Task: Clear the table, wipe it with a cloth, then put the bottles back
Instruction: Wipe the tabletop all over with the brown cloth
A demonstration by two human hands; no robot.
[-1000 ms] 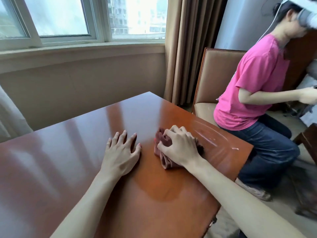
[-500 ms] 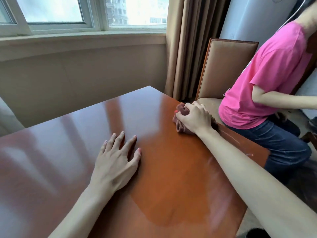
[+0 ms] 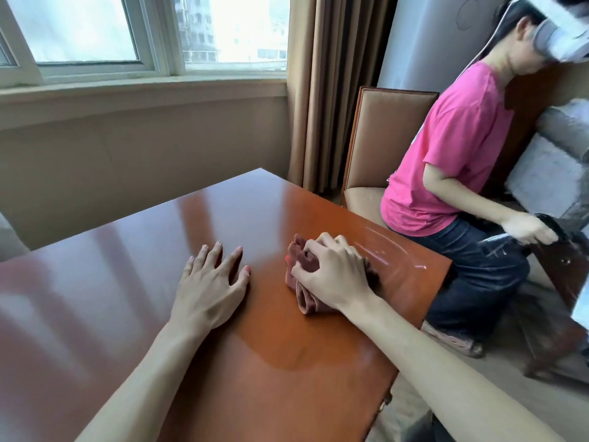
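The right hand is gripping a bunched reddish cloth and pressing it onto the table near its right edge. The left hand is lying flat beside it, fingers spread, holding nothing. A person in pink is sitting on a chair just past the table.

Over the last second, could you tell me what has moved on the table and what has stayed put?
The right hand, gripping the bunched reddish cloth, pushed it away toward the far right edge of the table, then drew it back to about where it started, near the left hand. Nothing was let go. The left hand stayed flat on the wood, and no bottles are on the table.
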